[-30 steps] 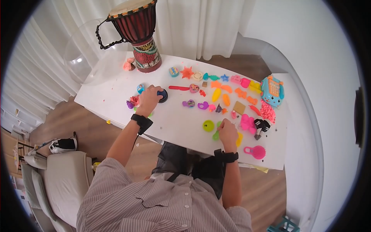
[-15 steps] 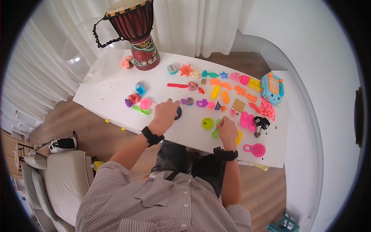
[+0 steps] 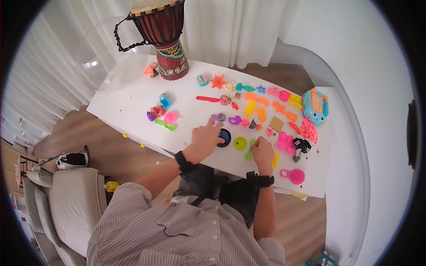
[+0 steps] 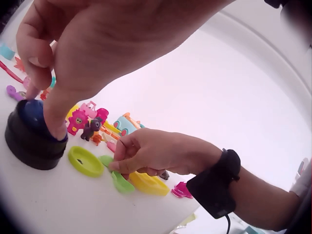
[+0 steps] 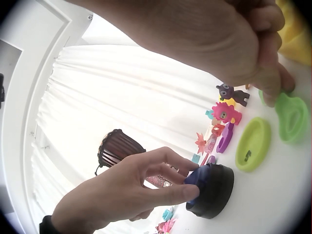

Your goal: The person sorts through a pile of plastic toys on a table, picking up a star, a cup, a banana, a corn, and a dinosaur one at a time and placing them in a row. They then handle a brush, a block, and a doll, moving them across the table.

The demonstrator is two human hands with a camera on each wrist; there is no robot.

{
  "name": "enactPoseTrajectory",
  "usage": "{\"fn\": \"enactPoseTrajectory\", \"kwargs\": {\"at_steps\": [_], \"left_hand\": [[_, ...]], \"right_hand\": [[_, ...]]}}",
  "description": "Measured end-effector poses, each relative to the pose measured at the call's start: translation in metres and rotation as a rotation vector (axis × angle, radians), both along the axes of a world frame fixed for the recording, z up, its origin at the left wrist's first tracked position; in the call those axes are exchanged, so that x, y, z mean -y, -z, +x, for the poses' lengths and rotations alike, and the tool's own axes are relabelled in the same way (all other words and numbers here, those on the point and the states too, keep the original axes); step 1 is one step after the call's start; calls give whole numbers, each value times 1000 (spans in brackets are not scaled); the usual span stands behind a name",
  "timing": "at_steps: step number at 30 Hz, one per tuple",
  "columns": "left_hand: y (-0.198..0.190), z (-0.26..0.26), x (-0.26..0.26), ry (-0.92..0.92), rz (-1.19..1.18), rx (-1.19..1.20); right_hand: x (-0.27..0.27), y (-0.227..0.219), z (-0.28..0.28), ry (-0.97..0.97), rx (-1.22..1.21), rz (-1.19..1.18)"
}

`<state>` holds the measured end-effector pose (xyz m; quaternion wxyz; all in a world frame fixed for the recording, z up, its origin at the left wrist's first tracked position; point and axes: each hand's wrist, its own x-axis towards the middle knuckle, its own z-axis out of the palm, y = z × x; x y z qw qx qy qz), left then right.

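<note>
My left hand (image 3: 201, 142) grips a round black object with a blue top (image 4: 35, 146), thumb and fingers set around the blue part. It sits on the white table just left of a shallow lime-green round dish (image 3: 240, 143), which has a small dark mark inside. On the dish's other side, my right hand (image 3: 264, 154) pinches a light-green two-lobed plastic piece (image 5: 292, 119) between thumb and fingertips, close over the table. A yellow piece (image 4: 148, 184) lies partly hidden behind that hand. Small purple toys (image 3: 220, 117) lie beyond my left fingers.
Rows of colourful small toys run across the table (image 3: 133, 108). A toy phone (image 3: 315, 106) stands at the right, a pink brush (image 3: 293, 176) near the front edge. At the back left stands a tall drum (image 3: 171, 53). A green spoon (image 3: 165, 125) lies at left.
My left hand has moved right and nearer the front edge with the round black object, bringing it beside the lime-green dish. My right hand has stayed in place.
</note>
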<state>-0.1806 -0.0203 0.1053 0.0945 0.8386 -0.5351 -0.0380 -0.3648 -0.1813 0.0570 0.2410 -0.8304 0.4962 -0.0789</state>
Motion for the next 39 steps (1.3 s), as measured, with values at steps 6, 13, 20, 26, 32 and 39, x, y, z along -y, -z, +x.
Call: {"fn": "enactPoseTrajectory", "kwargs": {"at_steps": [6,13,20,26,32,39], "left_hand": [[24,88,-68,-324,-141,80],[70,146,-94,-404,-96,32],[66,154,-79,-483,-68,30],[53,161,-84,-482,-134,88],[47,173,-76,-513,-184,167],[42,195,-52,-559,-59,270]], "right_hand": [[-2,7,-1,41,32,-41],[-3,-1,-2,43,37,-10],[-3,-3,-3,10,54,8],[-4,-4,-3,20,51,23],[-5,-4,-3,11,38,18],[-3,2,-4,3,21,1]]}}
